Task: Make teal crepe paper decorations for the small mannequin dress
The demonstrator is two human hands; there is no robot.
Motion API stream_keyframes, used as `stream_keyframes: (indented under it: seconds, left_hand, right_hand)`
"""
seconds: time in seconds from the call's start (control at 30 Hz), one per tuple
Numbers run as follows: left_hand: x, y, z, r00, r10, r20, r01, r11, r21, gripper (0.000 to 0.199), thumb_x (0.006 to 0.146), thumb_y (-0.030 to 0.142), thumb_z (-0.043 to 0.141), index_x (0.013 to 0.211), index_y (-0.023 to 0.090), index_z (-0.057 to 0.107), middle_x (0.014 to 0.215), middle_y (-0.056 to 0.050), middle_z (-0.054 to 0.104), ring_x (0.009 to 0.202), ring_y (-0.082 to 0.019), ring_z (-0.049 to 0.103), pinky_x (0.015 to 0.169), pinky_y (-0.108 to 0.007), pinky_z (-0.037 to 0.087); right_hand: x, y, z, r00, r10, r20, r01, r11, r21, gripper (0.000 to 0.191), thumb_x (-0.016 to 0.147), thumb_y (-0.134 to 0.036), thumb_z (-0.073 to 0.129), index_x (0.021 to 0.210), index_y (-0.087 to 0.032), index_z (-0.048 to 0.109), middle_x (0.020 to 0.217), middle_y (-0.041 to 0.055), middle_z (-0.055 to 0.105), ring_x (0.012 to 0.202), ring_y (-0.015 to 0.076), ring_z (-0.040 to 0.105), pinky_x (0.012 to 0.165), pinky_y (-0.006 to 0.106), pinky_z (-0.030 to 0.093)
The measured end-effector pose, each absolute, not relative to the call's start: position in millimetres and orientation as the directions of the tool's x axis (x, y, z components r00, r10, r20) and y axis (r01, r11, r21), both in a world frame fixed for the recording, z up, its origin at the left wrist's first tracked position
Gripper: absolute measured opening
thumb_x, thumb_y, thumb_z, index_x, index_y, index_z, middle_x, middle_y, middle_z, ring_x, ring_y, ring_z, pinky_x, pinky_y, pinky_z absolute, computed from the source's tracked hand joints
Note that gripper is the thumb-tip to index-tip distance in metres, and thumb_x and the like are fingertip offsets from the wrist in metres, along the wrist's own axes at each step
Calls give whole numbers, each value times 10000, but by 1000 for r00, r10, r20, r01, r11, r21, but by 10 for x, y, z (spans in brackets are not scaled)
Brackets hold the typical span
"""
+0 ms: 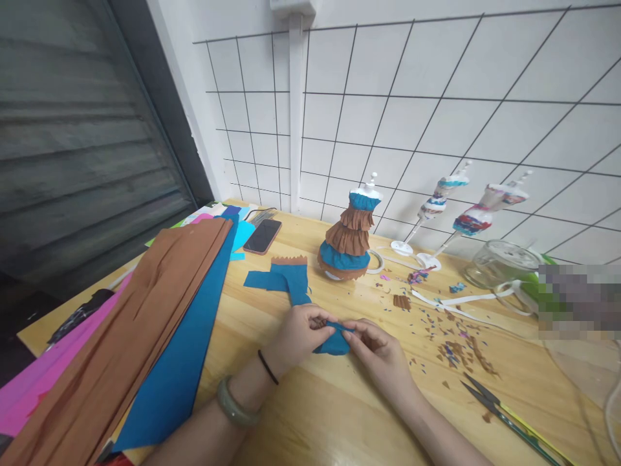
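Between my two hands is a strip of blue crepe paper [332, 345], pinched along its upper edge. My left hand [308, 330], with a bangle and a dark band at the wrist, grips its left part between thumb and fingers. The right end is pinched by my right hand [376, 343]. Behind them the blue paper runs back to a flat piece [294, 279] with a brown zigzag edge. Farther back stands a small dress form [356, 228] wearing tiers of ruffled brown and blue paper.
Folded brown paper [169, 272] and a blue sheet [182, 362] cover the left side, near a phone [262, 236]. Scissors [509, 414], paper scraps [460, 353], a glass jar [504, 265] and two more dress forms [431, 207] [485, 213] are at right. A wire grid lines the wall.
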State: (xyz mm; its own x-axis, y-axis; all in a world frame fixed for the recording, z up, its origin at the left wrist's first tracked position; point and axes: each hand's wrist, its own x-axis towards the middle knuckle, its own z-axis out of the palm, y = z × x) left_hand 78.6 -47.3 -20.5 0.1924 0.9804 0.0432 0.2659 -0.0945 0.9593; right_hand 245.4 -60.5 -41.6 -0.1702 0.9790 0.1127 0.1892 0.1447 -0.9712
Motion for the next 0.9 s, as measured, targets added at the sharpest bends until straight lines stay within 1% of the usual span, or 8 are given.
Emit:
stream_keyframes:
  seconds: [0.1, 0.23, 0.43, 0.5, 0.67, 0.77, 0.9]
  left_hand:
    - [778, -469, -207, 190, 980, 54, 279, -106, 954, 163, 650, 176, 596, 784, 122, 671, 769, -53, 626, 657, -130, 559, 598, -224, 441]
    - [770, -464, -187, 191, 980, 51, 270, -102, 957, 140, 654, 184, 594, 756, 116, 662, 768, -59, 627, 677, -138, 573, 617, -230, 450]
    - [764, -459, -178, 219, 975, -45, 226, -6, 974, 180, 664, 227, 598, 775, 93, 648, 757, -84, 657, 678, -158, 590, 610, -245, 454]
    - [765, -459, -179, 228, 972, -51, 201, 5, 980, 185, 666, 232, 600, 778, 91, 643, 745, -81, 658, 664, -151, 585, 598, -239, 449]
    - [778, -493, -157, 265, 963, -46, 186, -5, 982, 215, 661, 253, 618, 815, 106, 644, 689, -37, 638, 593, -111, 548, 536, -203, 418]
    - [785, -513, -161, 278, 959, -53, 201, -4, 980, 231, 671, 285, 617, 813, 107, 656, 715, -56, 653, 616, -127, 561, 541, -211, 421]
    - [776, -509, -186, 279, 960, -39, 211, -21, 977, 212, 689, 279, 599, 802, 113, 665, 755, -73, 670, 670, -152, 584, 584, -229, 441]
  right_hand:
    - [2451, -608, -393, -177, 978, 106, 183, 138, -973, 202, 761, -360, 585, 855, -197, 660, 866, 82, 662, 755, 209, 606, 672, 323, 499]
    - [2452, -616, -365, -174, 980, 94, 175, 125, -977, 190, 760, -356, 589, 828, -192, 657, 799, 70, 661, 697, 190, 597, 628, 297, 491]
    - [2445, -623, -370, -172, 981, 87, 151, 113, -982, 200, 763, -358, 585, 836, -181, 642, 735, 49, 653, 636, 166, 585, 584, 273, 483]
    - [2441, -622, -374, -171, 981, 91, 150, 117, -982, 215, 754, -366, 593, 846, -178, 641, 705, 41, 645, 616, 163, 581, 566, 270, 481]
    - [2438, -617, -356, -192, 974, 122, 162, 153, -975, 186, 748, -356, 600, 791, -185, 661, 738, 49, 636, 665, 175, 578, 604, 280, 477]
    - [2443, -618, -351, -210, 969, 130, 174, 168, -970, 162, 745, -337, 605, 783, -192, 666, 712, 44, 627, 645, 170, 564, 595, 277, 469]
    - [2447, -613, -362, -219, 968, 126, 183, 167, -969, 175, 750, -347, 597, 806, -195, 664, 723, 47, 628, 649, 171, 564, 598, 280, 474]
